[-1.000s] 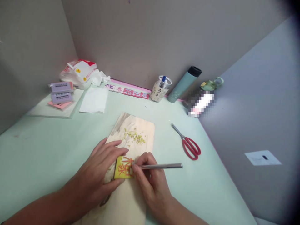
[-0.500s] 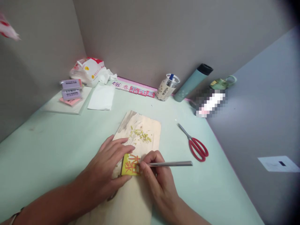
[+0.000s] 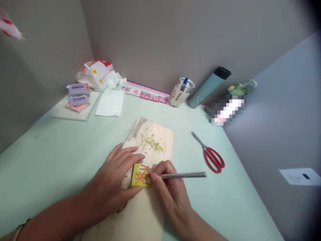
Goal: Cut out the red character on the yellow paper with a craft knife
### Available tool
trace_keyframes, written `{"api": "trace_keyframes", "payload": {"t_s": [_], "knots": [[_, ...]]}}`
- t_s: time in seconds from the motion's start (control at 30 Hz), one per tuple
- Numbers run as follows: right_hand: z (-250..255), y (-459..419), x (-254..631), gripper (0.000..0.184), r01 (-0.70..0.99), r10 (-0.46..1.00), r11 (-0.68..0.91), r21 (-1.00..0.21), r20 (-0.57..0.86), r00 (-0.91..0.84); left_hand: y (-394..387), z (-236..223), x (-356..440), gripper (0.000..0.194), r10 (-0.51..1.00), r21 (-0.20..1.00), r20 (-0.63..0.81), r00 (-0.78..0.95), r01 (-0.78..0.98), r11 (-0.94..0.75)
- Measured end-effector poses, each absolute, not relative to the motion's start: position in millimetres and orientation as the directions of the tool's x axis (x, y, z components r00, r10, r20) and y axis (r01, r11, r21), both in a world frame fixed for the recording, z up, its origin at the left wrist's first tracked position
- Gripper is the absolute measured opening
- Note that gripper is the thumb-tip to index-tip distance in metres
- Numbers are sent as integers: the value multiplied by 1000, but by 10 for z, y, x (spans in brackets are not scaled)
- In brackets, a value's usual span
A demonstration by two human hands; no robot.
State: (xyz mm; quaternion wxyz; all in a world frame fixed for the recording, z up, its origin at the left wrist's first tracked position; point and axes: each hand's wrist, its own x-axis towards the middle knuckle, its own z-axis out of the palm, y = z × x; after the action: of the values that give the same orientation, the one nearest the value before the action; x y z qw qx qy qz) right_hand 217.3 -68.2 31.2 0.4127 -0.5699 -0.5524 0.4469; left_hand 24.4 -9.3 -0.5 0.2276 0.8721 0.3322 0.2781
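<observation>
A yellow rubber stamp block (image 3: 141,175) with orange-red characters on its face lies on a wooden board (image 3: 165,134). My left hand (image 3: 120,174) steadies it from the left, fingers along the far side and thumb along the near edge. Pinched in my right hand (image 3: 170,187) is a slim silver carving knife (image 3: 187,175), its handle pointing right. The knife's tip, at the block's right side, is hidden by my fingers. Yellow-green shavings (image 3: 153,144) are scattered on the board beyond the block.
Red-handled scissors (image 3: 213,159) lie right of the board. Along the back stand a clear jar (image 3: 179,93), a teal tumbler (image 3: 208,88), a blurred-out bottle (image 3: 228,108) and a tissue pack (image 3: 99,73). Folded white paper (image 3: 110,103) and small wrapped packets (image 3: 78,94) sit at back left.
The whole view has shifted slightly. Both hands, the block and the knife keep nearly the same positions on the board.
</observation>
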Motion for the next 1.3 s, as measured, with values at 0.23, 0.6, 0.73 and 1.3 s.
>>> {"api": "trace_keyframes", "payload": {"t_s": [0.23,0.6,0.73,1.3], "knots": [[344,-687,2172,22,258,998,-61,-964,-67,-16,-99,-2,233,51,713,589,336,615,454,-669],[382,-677,2167,24,291,996,-73,-954,-84,-24,-88,-10,234,53,715,589,338,612,455,-668],[395,-674,2170,24,315,996,-70,-947,-86,-36,-84,-20,233,53,717,587,348,603,456,-669],[394,-683,2171,24,303,996,-66,-951,-81,-35,-82,-13,220,53,718,582,343,606,463,-669]]}}
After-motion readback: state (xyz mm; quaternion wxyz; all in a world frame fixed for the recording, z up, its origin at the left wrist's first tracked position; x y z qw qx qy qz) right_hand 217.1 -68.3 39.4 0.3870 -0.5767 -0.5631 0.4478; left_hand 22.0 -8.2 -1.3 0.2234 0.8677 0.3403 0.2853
